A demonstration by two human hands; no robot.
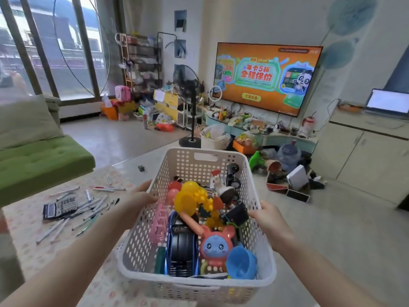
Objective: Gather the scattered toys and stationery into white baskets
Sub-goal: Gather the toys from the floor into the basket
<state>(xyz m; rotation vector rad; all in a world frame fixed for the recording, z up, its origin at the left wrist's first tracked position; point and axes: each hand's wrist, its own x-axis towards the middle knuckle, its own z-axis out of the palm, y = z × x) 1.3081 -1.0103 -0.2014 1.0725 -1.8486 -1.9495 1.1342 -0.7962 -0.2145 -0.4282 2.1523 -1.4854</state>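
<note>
Fingers [150,198] of our left hand [138,197] curl over the left rim of the white basket [250,171], and our right hand [269,218] grips the right rim, so we hold it between both hands, in front of us. We cannot tell if it rests on the table [26,229]. Inside it lie a blue toy car [181,247], a pink toy [215,247] with a blue face, a yellow toy [190,198] and a blue cup [241,262]. On the table at the left, pens [88,209] and a calculator [59,208] lie scattered. A second basket [210,140] stands on the floor below the television [265,78].
</note>
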